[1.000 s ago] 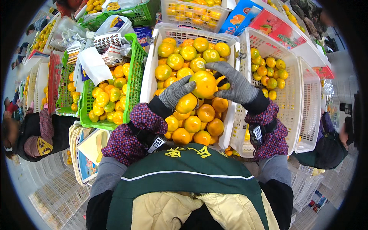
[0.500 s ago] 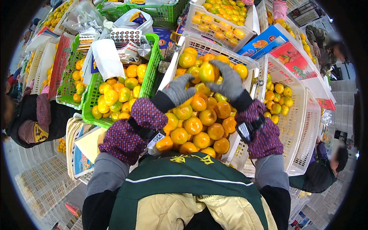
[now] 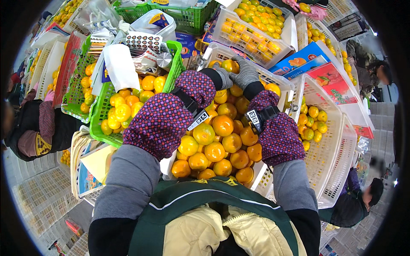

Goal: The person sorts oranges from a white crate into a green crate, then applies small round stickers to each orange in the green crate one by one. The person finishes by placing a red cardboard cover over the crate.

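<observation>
At the far end of the white crate (image 3: 294,87), a yellow-orange mandarin (image 3: 230,66) is held between my two gloved hands. My right hand (image 3: 247,73) curls grey fingers over its right side. From the left and below, my left hand (image 3: 223,77) closes against the same fruit, its fingers partly hidden. Several more mandarins (image 3: 222,125) fill the crate below my wrists. Patterned purple sleeve covers and a dark band with a tag are on both forearms.
Left stands a green basket (image 3: 96,123) of mandarins, with a sticker sheet (image 3: 143,42) and white paper (image 3: 118,64) above. Nested white crates (image 3: 329,162) with some mandarins stand right, near blue and red cartons (image 3: 333,81). Another fruit crate (image 3: 252,32) lies beyond. Other people work at both sides.
Both hands have moved toward the crate's far end and come together at a mandarin. My left hand has closed in from the left. The view has shifted slightly.
</observation>
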Demonstrator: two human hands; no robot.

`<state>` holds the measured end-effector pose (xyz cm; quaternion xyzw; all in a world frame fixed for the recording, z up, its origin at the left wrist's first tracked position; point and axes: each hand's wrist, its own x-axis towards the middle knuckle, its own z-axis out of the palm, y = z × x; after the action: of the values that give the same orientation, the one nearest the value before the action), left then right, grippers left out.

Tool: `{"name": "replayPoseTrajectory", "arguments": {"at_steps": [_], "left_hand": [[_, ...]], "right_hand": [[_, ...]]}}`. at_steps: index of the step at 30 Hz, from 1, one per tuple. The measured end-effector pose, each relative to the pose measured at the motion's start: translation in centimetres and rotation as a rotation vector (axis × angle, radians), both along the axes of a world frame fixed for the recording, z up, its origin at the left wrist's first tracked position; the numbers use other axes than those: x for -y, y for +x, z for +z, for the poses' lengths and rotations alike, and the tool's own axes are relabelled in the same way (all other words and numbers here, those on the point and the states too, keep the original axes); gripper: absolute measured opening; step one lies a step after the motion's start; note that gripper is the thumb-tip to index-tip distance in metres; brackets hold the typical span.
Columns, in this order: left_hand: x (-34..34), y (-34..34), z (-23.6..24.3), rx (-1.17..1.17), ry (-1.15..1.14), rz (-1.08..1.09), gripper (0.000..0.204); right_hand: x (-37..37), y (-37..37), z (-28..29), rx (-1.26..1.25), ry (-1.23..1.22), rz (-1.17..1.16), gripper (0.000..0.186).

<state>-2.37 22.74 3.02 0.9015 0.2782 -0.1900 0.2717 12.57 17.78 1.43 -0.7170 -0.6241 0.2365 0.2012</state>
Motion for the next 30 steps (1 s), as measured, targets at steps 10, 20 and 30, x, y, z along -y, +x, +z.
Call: {"name": "replayPoseTrajectory", "arguments": {"at_steps": [10,20,30], "left_hand": [[2.5,-1.2,2.9,-0.085,-0.005,0.252,0.056],[1.8,-1.8,-3.0,0.221,0.164,0.165,0.044],[0.0,-3.1,-2.2,0.304,0.288,0.286,0.036]], "right_hand": [[0.9,-2.2,-0.3,0.284,-0.059,-0.049,0.082],[0.3,-2.8,-2.4,0.25,0.2,0.015,0.028],[1.4,-1.5,3.5,0.085,-0.097,-0.074,0.035]]}}
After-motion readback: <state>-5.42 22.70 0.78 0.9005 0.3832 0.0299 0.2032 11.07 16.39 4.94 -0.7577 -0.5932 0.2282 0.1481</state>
